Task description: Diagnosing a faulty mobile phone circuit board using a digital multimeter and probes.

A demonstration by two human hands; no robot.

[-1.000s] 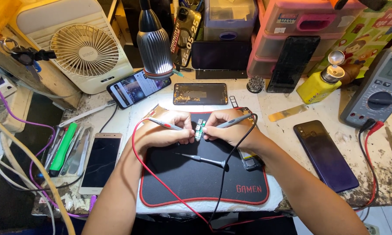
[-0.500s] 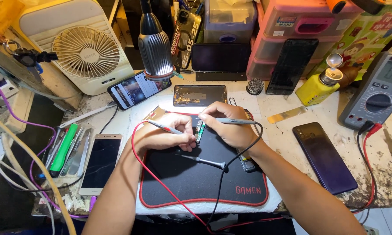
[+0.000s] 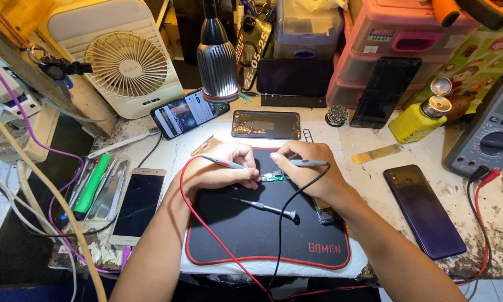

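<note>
Small green circuit board [image 3: 274,177]: flat on black mat's twelve-o'clock edge. Red-lead probe [image 3: 224,163] at its nine o'clock; black-lead probe [image 3: 307,163] at three, tips converging.

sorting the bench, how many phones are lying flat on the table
4: white phone left of the black mat, lit phone by the fan, opened phone under the lamp, dark phone at right. Others lean behind; some may be hidden.

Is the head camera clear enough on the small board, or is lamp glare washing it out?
Head view: sharp and evenly lit; the small green board between left hand and right hand reads clearly; lamp brightens the bench behind; edges bow slightly.
</note>
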